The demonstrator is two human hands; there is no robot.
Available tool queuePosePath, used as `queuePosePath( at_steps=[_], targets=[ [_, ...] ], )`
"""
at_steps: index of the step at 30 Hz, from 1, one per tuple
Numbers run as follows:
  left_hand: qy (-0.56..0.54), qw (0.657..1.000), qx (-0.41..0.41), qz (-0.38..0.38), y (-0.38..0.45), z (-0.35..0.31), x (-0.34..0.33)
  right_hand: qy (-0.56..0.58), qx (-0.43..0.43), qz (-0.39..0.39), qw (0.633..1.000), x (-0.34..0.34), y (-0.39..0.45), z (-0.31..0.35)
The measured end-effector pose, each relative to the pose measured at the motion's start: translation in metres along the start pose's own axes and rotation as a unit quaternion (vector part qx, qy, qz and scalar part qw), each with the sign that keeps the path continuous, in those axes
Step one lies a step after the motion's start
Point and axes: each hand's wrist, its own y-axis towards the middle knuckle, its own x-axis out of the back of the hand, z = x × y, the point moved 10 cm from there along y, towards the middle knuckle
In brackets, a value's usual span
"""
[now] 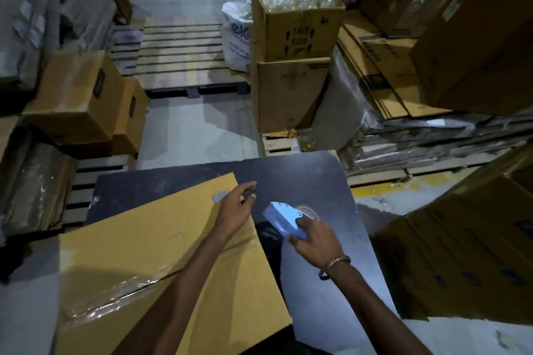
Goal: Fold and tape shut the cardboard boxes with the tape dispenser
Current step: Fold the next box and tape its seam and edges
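Dark flat desk (317, 181): being used as the work surface. Flattened tan cardboard box (161, 245), clear tape across its near part: being steadied at its far edge by the left hand (235, 207), fingers loosely spread. Blue plastic tape dispenser (285, 220): being gripped over the desk by the right hand (315, 242), fingers curled round it. Step judged: taping pending; folding is being called for next. Tape roll: largely hidden.

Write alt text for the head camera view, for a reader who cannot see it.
A person's right hand grips a blue tape dispenser above a dark table, while the left hand rests open on the far corner of a flattened cardboard box bearing a strip of clear tape. Stacked cartons and wooden pallets surround them.
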Motion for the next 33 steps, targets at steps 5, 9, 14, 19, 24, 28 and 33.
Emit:
queuePosePath(
  at_steps=[5, 9, 14, 19, 24, 28, 33],
  targets=[
    [-0.195, 0.949, 0.123, 0.214, 0.001, -0.007, -0.017, 0.091, 0.054, 0.020, 0.994, 0.014, 0.006, 0.038],
    [-0.277, 0.916, 0.133, 0.256, -0.001, -0.008, -0.006, 0.166, 0.055, 0.033, 0.984, 0.011, 0.010, 0.049],
    [-0.247, 0.918, 0.139, 0.276, 0.008, 0.001, 0.007, 0.199, 0.041, 0.053, 0.978, 0.004, 0.011, 0.061],
    [-0.206, 0.935, 0.130, 0.258, 0.031, 0.005, 0.020, 0.242, -0.003, 0.075, 0.967, -0.010, 0.013, 0.063],
    [-0.182, 0.961, 0.082, 0.193, 0.060, -0.004, 0.039, 0.362, -0.087, 0.066, 0.926, -0.009, 0.022, 0.075],
    [-0.127, 0.983, 0.070, 0.113, 0.093, 0.002, 0.073, 0.433, -0.155, 0.085, 0.884, -0.017, 0.027, 0.079],
    [-0.028, 0.995, 0.030, 0.089, 0.133, -0.001, 0.090, 0.468, -0.249, 0.091, 0.843, -0.027, 0.028, 0.085]
  ],
)
